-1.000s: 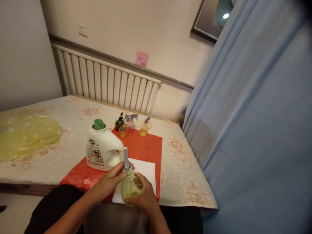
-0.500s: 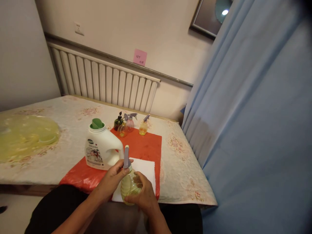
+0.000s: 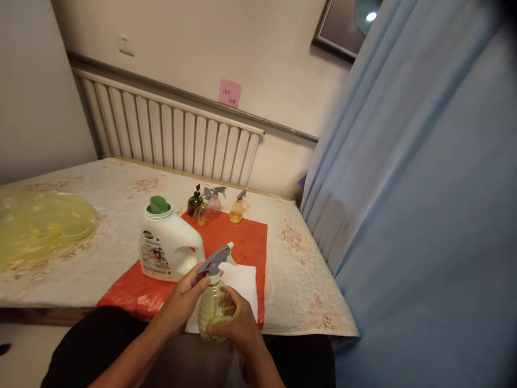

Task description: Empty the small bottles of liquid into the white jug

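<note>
A clear yellowish spray bottle [image 3: 212, 304] stands upright between my hands, with some liquid low inside it. Its grey trigger head [image 3: 215, 260] points up and to the right. My left hand [image 3: 189, 285] has its fingers closed round the collar and the back of the head. Lower down, my right hand [image 3: 238, 318] is wrapped round the bottle's body. Under the bottle lies a white cloth or paper [image 3: 244, 280] on a red plastic sheet [image 3: 242, 240]. To the left stands a white detergent jug [image 3: 169, 242] with a green spout [image 3: 158, 204] in its open neck.
Several small bottles stand at the back: a dark green one [image 3: 195, 205], a pink one [image 3: 215, 207] and yellow ones [image 3: 236, 212]. A crumpled yellow plastic bag [image 3: 44, 226] lies at the left on the flowered cover [image 3: 301, 269]. A blue curtain [image 3: 424, 188] hangs at the right.
The spray bottle's head has turned: its nozzle faced away and now faces right. Both hands keep their hold. The camera view has shifted slightly.
</note>
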`<move>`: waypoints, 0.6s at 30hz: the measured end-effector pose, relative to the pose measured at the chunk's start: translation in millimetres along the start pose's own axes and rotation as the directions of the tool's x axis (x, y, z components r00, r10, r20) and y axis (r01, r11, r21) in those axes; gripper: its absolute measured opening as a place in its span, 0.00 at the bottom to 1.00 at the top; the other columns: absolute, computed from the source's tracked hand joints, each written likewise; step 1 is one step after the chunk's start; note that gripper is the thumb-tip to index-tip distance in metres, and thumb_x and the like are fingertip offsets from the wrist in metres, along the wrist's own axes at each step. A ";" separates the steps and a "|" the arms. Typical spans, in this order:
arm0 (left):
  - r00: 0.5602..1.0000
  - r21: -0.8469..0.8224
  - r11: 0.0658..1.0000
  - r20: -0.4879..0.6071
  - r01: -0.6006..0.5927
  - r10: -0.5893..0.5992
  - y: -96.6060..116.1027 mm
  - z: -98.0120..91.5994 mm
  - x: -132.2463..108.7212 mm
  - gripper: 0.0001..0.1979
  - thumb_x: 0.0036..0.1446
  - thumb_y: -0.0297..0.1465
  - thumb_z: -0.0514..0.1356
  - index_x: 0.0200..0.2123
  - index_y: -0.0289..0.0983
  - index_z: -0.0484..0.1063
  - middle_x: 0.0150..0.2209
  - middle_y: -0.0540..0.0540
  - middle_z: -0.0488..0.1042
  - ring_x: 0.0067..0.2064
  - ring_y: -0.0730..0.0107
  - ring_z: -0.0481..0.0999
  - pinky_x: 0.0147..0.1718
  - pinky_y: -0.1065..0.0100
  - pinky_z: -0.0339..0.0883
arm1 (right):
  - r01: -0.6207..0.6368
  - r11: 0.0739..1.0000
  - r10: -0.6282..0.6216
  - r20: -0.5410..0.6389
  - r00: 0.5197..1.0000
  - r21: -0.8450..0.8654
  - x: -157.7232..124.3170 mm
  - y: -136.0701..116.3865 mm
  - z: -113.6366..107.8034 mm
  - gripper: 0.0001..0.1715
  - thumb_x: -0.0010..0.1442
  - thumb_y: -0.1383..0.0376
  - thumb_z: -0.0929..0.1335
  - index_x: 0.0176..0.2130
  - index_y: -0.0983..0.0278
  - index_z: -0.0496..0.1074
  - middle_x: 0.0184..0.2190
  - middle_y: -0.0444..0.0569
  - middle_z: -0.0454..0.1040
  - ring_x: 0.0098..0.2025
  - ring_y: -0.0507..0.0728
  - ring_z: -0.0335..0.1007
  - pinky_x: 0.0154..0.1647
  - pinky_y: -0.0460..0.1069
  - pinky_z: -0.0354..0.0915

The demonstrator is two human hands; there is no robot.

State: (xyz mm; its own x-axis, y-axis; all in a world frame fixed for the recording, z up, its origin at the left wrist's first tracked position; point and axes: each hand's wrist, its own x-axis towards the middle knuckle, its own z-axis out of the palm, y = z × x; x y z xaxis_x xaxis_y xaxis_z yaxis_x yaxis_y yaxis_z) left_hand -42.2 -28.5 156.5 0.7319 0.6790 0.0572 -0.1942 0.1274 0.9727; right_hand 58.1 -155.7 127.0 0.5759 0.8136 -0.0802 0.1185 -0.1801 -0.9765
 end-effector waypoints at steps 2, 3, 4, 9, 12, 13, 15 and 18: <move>1.000 -0.012 1.000 0.002 0.011 -0.011 -2.1 0.4 0.6 0.18 0.51 0.40 0.64 0.45 0.40 0.74 0.42 0.46 0.81 0.45 0.58 0.78 0.48 0.61 0.68 | -0.004 1.000 0.004 0.003 1.000 0.012 0.3 -1.2 0.1 0.49 0.28 0.68 0.79 0.52 0.62 0.70 0.38 0.44 0.74 0.40 0.58 0.71 0.41 0.51 0.67; 1.000 -0.016 1.000 0.002 0.020 -0.020 -2.7 1.1 0.9 0.19 0.51 0.40 0.64 0.45 0.40 0.74 0.42 0.45 0.81 0.45 0.58 0.78 0.48 0.61 0.68 | 0.000 1.000 0.000 0.006 1.000 0.009 0.3 -1.8 0.3 0.48 0.28 0.68 0.79 0.51 0.63 0.71 0.38 0.45 0.74 0.39 0.58 0.71 0.41 0.51 0.67; 1.000 -0.020 0.999 0.001 0.026 -0.026 -2.8 2.0 1.2 0.20 0.51 0.40 0.65 0.46 0.39 0.73 0.42 0.45 0.81 0.45 0.58 0.78 0.48 0.61 0.68 | 0.003 1.000 -0.003 0.006 1.000 0.003 0.3 -2.3 0.5 0.48 0.28 0.68 0.79 0.51 0.63 0.71 0.38 0.45 0.74 0.40 0.58 0.70 0.41 0.50 0.67; 0.998 -0.031 0.999 -0.065 0.013 -0.015 -0.2 6.2 3.4 0.22 0.47 0.38 0.68 0.45 0.38 0.73 0.39 0.47 0.81 0.42 0.59 0.78 0.42 0.63 0.70 | -0.004 0.999 0.004 -0.012 1.000 -0.036 -0.5 -3.7 1.0 0.52 0.27 0.68 0.80 0.53 0.64 0.69 0.40 0.47 0.73 0.40 0.59 0.70 0.42 0.51 0.67; 0.998 -0.026 0.999 -0.056 0.038 -0.039 0.5 4.8 4.7 0.18 0.47 0.39 0.68 0.41 0.37 0.76 0.37 0.46 0.81 0.40 0.58 0.78 0.41 0.63 0.69 | 0.001 0.999 -0.001 -0.008 1.000 -0.036 -0.7 -2.7 0.0 0.51 0.28 0.68 0.80 0.53 0.64 0.69 0.39 0.46 0.74 0.40 0.58 0.70 0.42 0.51 0.67; 0.998 -0.038 0.998 -0.039 0.043 -0.045 0.5 4.0 4.9 0.17 0.47 0.39 0.67 0.40 0.37 0.76 0.36 0.46 0.81 0.41 0.58 0.78 0.41 0.63 0.69 | 0.000 1.000 -0.001 -0.005 1.000 -0.031 -0.6 -2.3 -0.5 0.50 0.28 0.67 0.79 0.53 0.64 0.70 0.39 0.46 0.74 0.40 0.58 0.70 0.41 0.51 0.67; 0.999 -0.090 0.995 0.007 0.039 -0.039 0.7 3.4 4.6 0.17 0.49 0.39 0.66 0.41 0.36 0.76 0.38 0.44 0.81 0.42 0.57 0.78 0.42 0.62 0.69 | -0.002 1.000 0.002 0.000 1.000 -0.024 -0.6 -1.6 -1.2 0.49 0.28 0.66 0.79 0.52 0.63 0.71 0.38 0.45 0.73 0.38 0.57 0.70 0.40 0.50 0.67; 0.999 -0.155 0.988 0.048 0.015 -0.008 2.1 6.0 3.5 0.19 0.53 0.40 0.64 0.46 0.36 0.73 0.43 0.42 0.80 0.44 0.58 0.77 0.44 0.63 0.68 | 0.015 1.000 -0.015 0.005 1.000 -0.016 -0.4 -2.4 -1.7 0.47 0.28 0.64 0.80 0.51 0.61 0.71 0.37 0.44 0.73 0.38 0.57 0.70 0.39 0.50 0.68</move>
State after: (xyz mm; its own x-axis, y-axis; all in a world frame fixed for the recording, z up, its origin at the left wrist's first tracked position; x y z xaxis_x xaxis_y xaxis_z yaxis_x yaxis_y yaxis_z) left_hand -36.1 -30.3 160.1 0.7642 0.6422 0.0603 -0.2817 0.2481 0.9269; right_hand 59.0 -156.5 129.6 0.5702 0.8188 -0.0665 0.1398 -0.1765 -0.9743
